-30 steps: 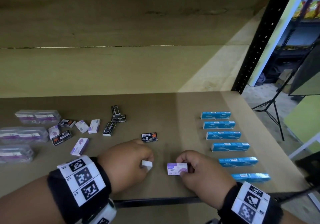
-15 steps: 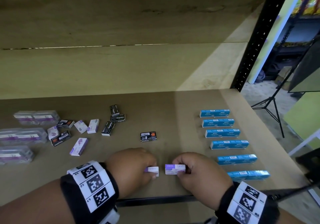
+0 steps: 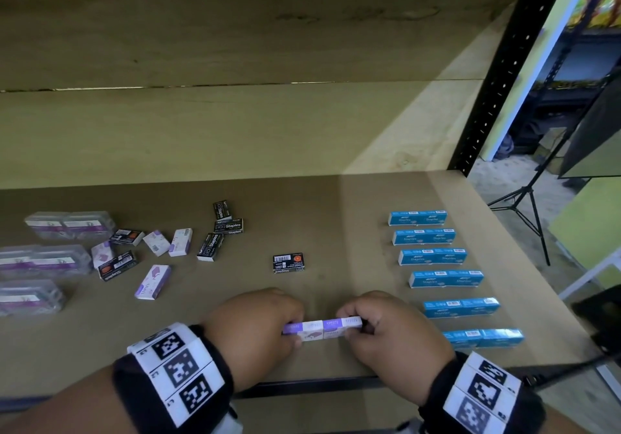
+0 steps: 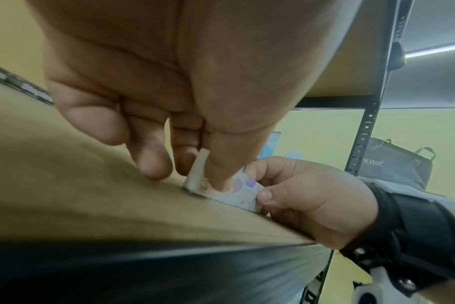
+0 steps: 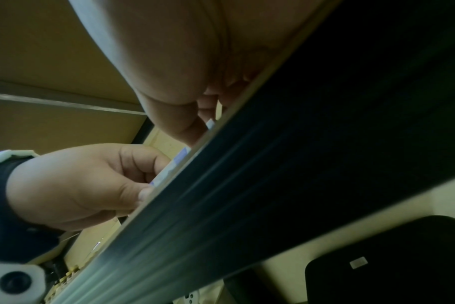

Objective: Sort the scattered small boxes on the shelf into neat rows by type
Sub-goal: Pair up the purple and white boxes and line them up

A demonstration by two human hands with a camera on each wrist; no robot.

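Observation:
Two small purple-and-white staple boxes sit end to end near the front edge of the brown shelf [image 3: 336, 218]. My left hand [image 3: 295, 330] pinches the left box [image 3: 307, 331] and my right hand [image 3: 350, 327] pinches the right box [image 3: 337, 326]; the two boxes touch. The left wrist view shows my left thumb and fingers on the left box [image 4: 195, 174], which stands on the shelf, with the right box [image 4: 243, 193] held by my right hand [image 4: 262, 197]. In the right wrist view the shelf's edge hides most of both boxes.
Several blue staple boxes [image 3: 433, 256] lie in a column at the right. One black box [image 3: 288, 262] lies alone in the middle. More black boxes [image 3: 228, 227] and purple-and-white boxes [image 3: 153, 281] lie scattered at the left, beside clear plastic packs [image 3: 69, 225]. A black upright [image 3: 497, 74] bounds the right side.
My left hand brought its purple-and-white box down and to the right until it met the box in my right hand. Both hands have moved slightly nearer the front edge.

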